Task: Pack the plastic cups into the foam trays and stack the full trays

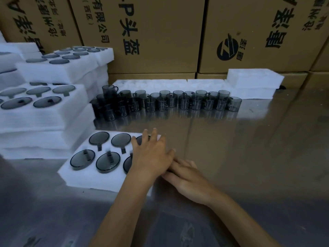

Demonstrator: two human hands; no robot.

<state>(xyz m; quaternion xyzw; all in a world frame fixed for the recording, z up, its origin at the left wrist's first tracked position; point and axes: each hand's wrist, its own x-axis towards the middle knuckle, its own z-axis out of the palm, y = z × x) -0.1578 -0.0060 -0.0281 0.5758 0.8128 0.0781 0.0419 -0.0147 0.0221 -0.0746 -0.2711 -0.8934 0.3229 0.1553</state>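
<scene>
Left hand (151, 154) flat, fingers spread, pressing right end of full foam tray (85, 173) at centre frame. Right hand (187, 177) flat against tray's right edge, fingers straight, holding nothing. Loose smoky cups (170, 102) behind.

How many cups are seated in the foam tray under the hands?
6, though two are partly hidden. In the near foam tray: back row cups, and one behind the left hand; front row cups.

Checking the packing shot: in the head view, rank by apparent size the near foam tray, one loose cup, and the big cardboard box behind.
1. cardboard box
2. near foam tray, closer to the camera, so the ranking is unsure
3. loose cup
</scene>
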